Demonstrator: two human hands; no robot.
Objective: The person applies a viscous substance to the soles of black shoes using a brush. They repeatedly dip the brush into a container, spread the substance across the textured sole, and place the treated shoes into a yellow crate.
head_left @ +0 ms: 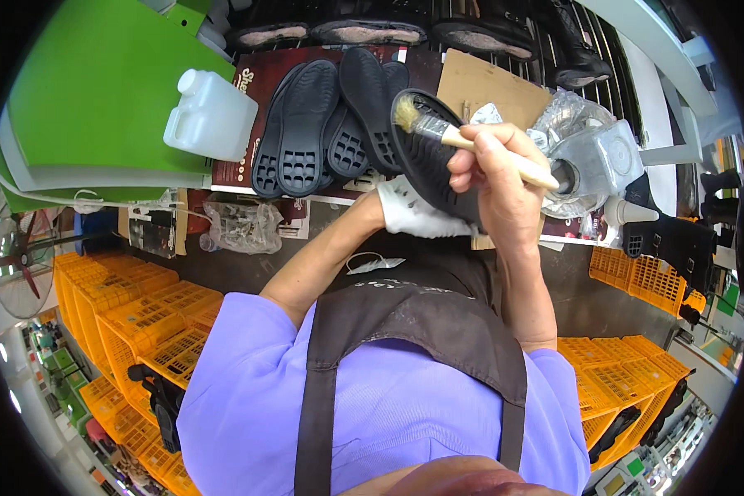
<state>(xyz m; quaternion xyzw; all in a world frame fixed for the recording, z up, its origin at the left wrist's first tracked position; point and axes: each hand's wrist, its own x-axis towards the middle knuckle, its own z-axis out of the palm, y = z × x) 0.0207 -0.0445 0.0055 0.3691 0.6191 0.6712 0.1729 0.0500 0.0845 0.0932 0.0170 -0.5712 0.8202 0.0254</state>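
Observation:
Bare and closed round a pale wooden handle, my right hand (500, 169) holds a paintbrush (438, 128). The brush's light bristles are over the toe end of a black shoe sole (426, 169); whether they touch it I cannot tell. My left hand (413, 211), in a white glove, is at the lower part of that sole and supports it, its fingers mostly hidden beneath. Several more black soles (306, 124) lie overlapped on the bench to the left, some showing a grid of square hollows.
A white plastic jug (211, 116) stands left of the soles. On the right are a clear square container (599, 161), crumpled plastic (566, 116) and a white-nozzled bottle (632, 212). Black boots (372, 25) line the rack behind a cardboard piece (492, 83). Orange crates (157, 314) stack at both sides.

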